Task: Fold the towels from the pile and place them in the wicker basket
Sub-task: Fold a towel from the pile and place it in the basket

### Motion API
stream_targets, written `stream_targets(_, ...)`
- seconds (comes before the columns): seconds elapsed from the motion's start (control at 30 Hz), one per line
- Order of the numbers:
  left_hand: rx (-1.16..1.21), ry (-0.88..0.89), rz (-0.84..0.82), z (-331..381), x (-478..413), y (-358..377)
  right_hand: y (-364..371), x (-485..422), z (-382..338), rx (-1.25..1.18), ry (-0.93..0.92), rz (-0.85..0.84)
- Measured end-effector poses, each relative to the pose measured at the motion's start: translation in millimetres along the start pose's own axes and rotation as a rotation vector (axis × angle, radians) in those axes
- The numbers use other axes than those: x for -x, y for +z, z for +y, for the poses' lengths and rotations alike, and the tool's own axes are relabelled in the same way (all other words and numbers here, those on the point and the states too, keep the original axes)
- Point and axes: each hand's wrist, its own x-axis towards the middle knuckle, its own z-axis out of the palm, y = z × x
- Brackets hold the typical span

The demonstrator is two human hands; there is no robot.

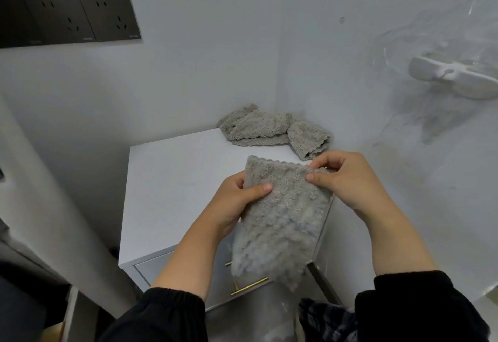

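Observation:
A grey fluffy towel [280, 215] with a scalloped edge hangs in the air over the front right of a white cabinet top [172, 180]. My left hand [237, 201] grips its left edge, thumb on the front. My right hand [347, 177] pinches its top right corner. The lower part of the towel hangs down blurred in front of the drawers. A small pile of grey towels [272, 128] lies crumpled in the back right corner of the cabinet top, against the walls. No wicker basket is in view.
The cabinet stands in a corner of pale walls, its drawers [159, 266] fitted with gold handles [250, 286]. Black wall sockets [70, 16] sit high at left. A white wall-mounted holder [452, 77] sticks out at right. Dark furniture lies at lower left.

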Motion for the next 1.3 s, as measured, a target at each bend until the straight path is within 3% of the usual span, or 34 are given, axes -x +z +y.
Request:
stream_targets(0.33,-0.056,0.117,0.229,1,1,3,14,-8,11,-0.074,0.082,0.158)
stream_targets(0.7,-0.14,0.011,0.194,9,9,-2,24,-4,0,-0.057,0.029,0.066)
stream_targets(0.9,-0.358,0.17,0.391,14,8,-4,30,-6,4,0.102,-0.014,0.164)
stream_targets(1.03,-0.501,0.262,0.439,11,6,-3,37,-8,5,0.009,-0.041,0.221)
stream_targets(1.13,-0.531,0.271,0.439,10,5,-3,38,-10,10,-0.125,-0.013,0.065)
stream_targets(1.23,-0.47,0.248,0.423,10,5,-5,36,-12,18,-0.041,0.097,-0.184)
stream_targets(1.3,-0.44,0.224,0.423,11,6,-6,33,-14,22,-0.04,0.123,-0.248)
